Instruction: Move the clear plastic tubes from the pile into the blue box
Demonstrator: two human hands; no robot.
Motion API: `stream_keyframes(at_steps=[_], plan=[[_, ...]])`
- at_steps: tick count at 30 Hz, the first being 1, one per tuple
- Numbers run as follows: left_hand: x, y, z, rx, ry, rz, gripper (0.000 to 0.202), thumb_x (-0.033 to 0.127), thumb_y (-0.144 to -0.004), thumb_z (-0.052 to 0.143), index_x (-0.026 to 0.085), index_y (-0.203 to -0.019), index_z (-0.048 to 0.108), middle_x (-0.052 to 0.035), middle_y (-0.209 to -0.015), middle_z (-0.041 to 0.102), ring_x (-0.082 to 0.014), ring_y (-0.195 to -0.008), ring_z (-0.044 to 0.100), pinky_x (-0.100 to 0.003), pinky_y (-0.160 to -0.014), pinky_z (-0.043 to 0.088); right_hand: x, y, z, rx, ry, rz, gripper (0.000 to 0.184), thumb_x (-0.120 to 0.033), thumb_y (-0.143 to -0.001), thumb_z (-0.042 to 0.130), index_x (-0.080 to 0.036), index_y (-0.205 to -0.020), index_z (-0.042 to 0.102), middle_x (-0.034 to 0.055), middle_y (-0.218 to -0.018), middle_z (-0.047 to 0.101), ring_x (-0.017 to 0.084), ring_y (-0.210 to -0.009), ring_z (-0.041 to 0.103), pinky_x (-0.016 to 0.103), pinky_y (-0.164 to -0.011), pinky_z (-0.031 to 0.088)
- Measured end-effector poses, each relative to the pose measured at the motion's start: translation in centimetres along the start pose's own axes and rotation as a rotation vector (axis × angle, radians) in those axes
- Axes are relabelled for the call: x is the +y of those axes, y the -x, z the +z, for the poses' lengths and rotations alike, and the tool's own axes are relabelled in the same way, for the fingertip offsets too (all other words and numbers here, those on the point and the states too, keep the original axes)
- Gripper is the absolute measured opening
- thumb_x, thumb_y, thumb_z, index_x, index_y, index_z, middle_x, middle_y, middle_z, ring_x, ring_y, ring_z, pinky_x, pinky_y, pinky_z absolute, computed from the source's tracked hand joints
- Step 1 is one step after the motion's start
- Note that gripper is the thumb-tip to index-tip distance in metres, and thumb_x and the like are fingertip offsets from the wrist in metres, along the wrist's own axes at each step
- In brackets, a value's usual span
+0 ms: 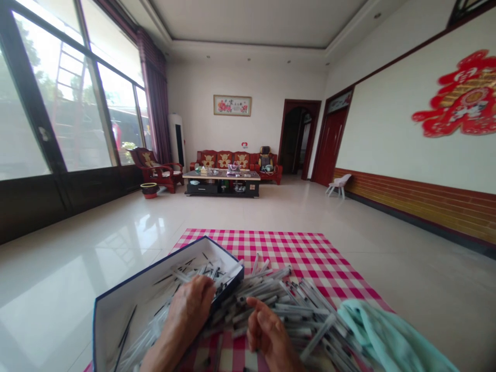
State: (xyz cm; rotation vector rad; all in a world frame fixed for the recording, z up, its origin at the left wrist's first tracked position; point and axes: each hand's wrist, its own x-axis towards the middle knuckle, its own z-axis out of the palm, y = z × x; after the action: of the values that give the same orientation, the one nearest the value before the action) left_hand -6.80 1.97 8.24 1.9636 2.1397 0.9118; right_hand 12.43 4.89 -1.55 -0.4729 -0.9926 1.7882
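Pens (263, 287) with pale barrels and dark ends lie heaped on a pink-and-white checked cloth (287, 245), ahead of and to the right of the right hand (267, 330), spreading toward the cloth's right edge, where a mint-green fabric (382, 330) lies bunched. Along the cloth's left edge sits a blue-rimmed white box (112, 310) holding clear tubes (153, 330) and thin dark rods (127, 328). The left hand (196, 297) is over the box near its right wall, fingers curled; whether it grips anything cannot be told. The right hand is half open, index finger extended beside a pen end, other fingers bent; any contact is unclear.
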Motion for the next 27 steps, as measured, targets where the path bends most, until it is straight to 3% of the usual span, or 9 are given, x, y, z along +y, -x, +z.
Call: stream_keyframes(at_steps=[3,5,7,10,12,16,19,24,27], plan=[[-3.5,-0.5,-1.9,-0.081,-0.181,-0.127,0.022,0.025,-0.084,0.044,0.022,-0.073,0.063,-0.0045,-0.073,0.069,-0.0191,-0.070,0.063,-0.026,-0.062,0.037,0.0,-0.1,0.0,0.019,-0.010,-0.011,0.044,-0.047,-0.076,0.066,-0.016,-0.107,0.061,-0.0028,-0.062,0.054,0.009,-0.047,0.045,0.021,-0.045,0.032],[-5.5,-0.1,-2.0,-0.143,-0.265,-0.164,0.024,0.027,-0.084,0.044,0.022,-0.074,0.065,-0.0061,-0.077,0.070,-0.0225,-0.075,0.065,-0.028,-0.064,0.040,0.0,-0.1,0.0,0.033,-0.018,-0.006,0.043,-0.047,-0.077,0.065,-0.015,-0.107,0.061,-0.0022,-0.062,0.055,0.009,-0.048,0.046,0.021,-0.046,0.032],[-6.7,0.5,-1.5,-0.135,-0.313,-0.169,0.025,0.031,-0.083,0.046,0.021,-0.091,0.068,-0.0109,-0.098,0.071,-0.0272,-0.091,0.066,-0.034,-0.075,0.045,0.0,-0.1,0.0,0.037,-0.026,-0.001,0.042,-0.046,-0.078,0.065,-0.016,-0.107,0.061,-0.0018,-0.063,0.056,0.009,-0.049,0.046,0.021,-0.046,0.033],[-7.0,0.9,-0.3,-0.166,-0.339,-0.082,0.042,0.030,-0.080,0.052,0.017,-0.120,0.060,-0.0146,-0.130,0.057,-0.0291,-0.118,0.054,-0.040,-0.096,0.041,0.1,-0.1,-0.2,0.033,-0.041,-0.005,0.041,-0.045,-0.078,0.065,-0.016,-0.107,0.060,-0.0019,-0.063,0.056,0.009,-0.049,0.047,0.021,-0.046,0.034],[-6.9,0.8,0.2,-0.249,-0.350,-0.007,0.050,0.023,-0.076,0.057,0.019,-0.125,0.057,-0.0131,-0.138,0.050,-0.0285,-0.127,0.045,-0.040,-0.103,0.036,0.2,-0.2,-0.4,0.039,-0.047,-0.008,0.042,-0.046,-0.077,0.065,-0.016,-0.106,0.060,-0.0020,-0.063,0.056,0.009,-0.048,0.047,0.020,-0.046,0.034],[-7.9,0.2,1.2,-0.320,-0.356,0.117,0.055,0.013,-0.072,0.056,0.026,-0.126,0.057,-0.0080,-0.140,0.048,-0.0263,-0.130,0.042,-0.039,-0.107,0.034,0.6,-0.5,-0.7,0.053,-0.048,-0.017,0.046,-0.048,-0.075,0.067,-0.015,-0.105,0.061,-0.0026,-0.061,0.055,0.008,-0.045,0.046,0.019,-0.043,0.033],[-9.6,-0.5,2.2,-0.321,-0.352,0.222,0.058,0.011,-0.072,0.054,0.024,-0.129,0.054,-0.0094,-0.142,0.045,-0.0262,-0.132,0.039,-0.038,-0.108,0.033,0.9,-0.7,-0.9,0.059,-0.052,-0.019,0.048,-0.049,-0.074,0.068,-0.014,-0.105,0.061,-0.0027,-0.060,0.055,0.008,-0.044,0.047,0.019,-0.041,0.033],[-11.9,-2.4,4.4,-0.286,-0.359,0.266,0.063,0.006,-0.068,0.051,0.026,-0.128,0.055,-0.0089,-0.141,0.047,-0.0283,-0.127,0.045,-0.041,-0.102,0.040,1.2,-0.8,-1.2,0.054,-0.057,-0.009,0.049,-0.050,-0.074,0.068,-0.013,-0.106,0.061,-0.0030,-0.059,0.055,0.007,-0.044,0.047,0.019,-0.041,0.035],[-12.9,-3.8,5.3,-0.259,-0.343,0.286,0.059,0.009,-0.072,0.051,0.023,-0.129,0.054,-0.0095,-0.140,0.048,-0.0293,-0.126,0.045,-0.044,-0.103,0.037,1.2,-0.8,-1.2,0.049,-0.040,-0.007,0.050,-0.051,-0.073,0.068,-0.013,-0.105,0.061,-0.0032,-0.058,0.055,0.007,-0.043,0.046,0.018,-0.041,0.034]])
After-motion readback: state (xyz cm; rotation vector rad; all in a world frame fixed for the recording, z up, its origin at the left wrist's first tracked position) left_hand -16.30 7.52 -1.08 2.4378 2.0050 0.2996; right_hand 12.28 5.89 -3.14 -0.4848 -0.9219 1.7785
